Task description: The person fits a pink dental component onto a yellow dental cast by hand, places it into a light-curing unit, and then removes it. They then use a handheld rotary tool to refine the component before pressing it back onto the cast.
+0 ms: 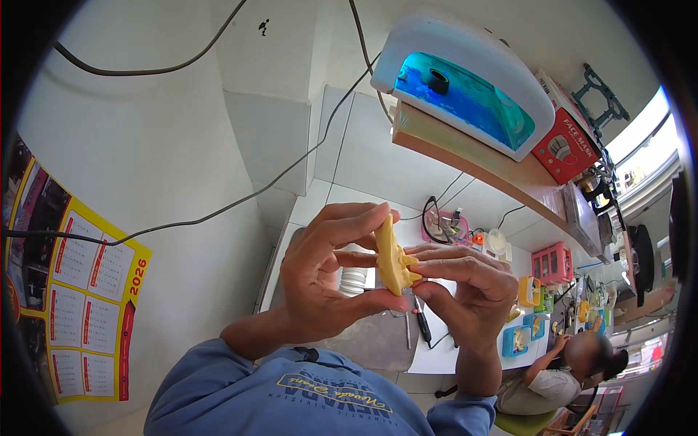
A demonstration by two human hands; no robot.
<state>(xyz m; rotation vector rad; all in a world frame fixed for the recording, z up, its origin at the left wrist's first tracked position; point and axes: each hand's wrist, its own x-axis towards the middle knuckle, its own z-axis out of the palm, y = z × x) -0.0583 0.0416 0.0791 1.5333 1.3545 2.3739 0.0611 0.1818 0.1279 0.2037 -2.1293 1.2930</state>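
A yellow dental cast (pixel 393 254) is held up on edge in front of my chest. My left hand (pixel 318 263) is closed on it, with fingertips at its upper edge and the thumb at its lower end. From the other side, my right hand (pixel 471 282) pinches the tooth-like bumps with its thumb and fingers. Whether a smaller piece sits between the right fingertips cannot be seen. Below the hands, a black-handled pen-like tool (pixel 422 325) and a thin metal instrument (pixel 408 330) lie on the worktop.
A white curing lamp (pixel 465 43) glows blue on the shelf (pixel 465 142), beside a red face mask box (pixel 567 149). White discs (pixel 353 281) are stacked behind my left hand. Blue baskets (pixel 517 340) stand at the right, near a seated person (pixel 556 378). A cable (pixel 240 200) hangs across the wall.
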